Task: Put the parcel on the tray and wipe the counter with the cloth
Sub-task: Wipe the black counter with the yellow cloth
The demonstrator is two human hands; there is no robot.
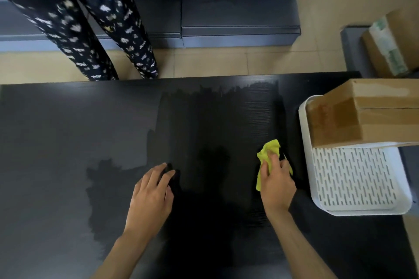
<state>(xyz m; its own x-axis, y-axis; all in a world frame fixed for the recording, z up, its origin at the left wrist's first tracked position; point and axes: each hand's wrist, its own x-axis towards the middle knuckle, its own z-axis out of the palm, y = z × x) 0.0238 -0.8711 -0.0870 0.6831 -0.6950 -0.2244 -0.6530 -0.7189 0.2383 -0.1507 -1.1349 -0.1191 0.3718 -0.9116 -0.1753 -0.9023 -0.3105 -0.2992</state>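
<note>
1. Broadly, we stand at the black counter, the biggest thing in view. A darker, damp-looking patch covers its middle, while the part far from the tray looks greyer and, we judge, not yet wiped.
2. Beyond the counter's far edge we see another person's legs in patterned trousers; they are well apart from the tray and play no part in our work.
3. At the counter's right end sits the white slotted tray, and the brown parcel already rests on its far half, overhanging the far rim. We take the first half of the task as done.
4. Our right hand is just beside the tray, fingers curled down and pressing the bunched yellow cloth onto the counter.
5. Our left hand lies farther from the tray, flat on the counter with fingers loosely spread and nothing in it.
6. Risks we foresee: a wide stroke toward the tray could knock its rim and shift the overhanging parcel; the crumpled cloth covers little surface, so streaks or missed strips are likely; the left palm may smear the damp patch.
</note>
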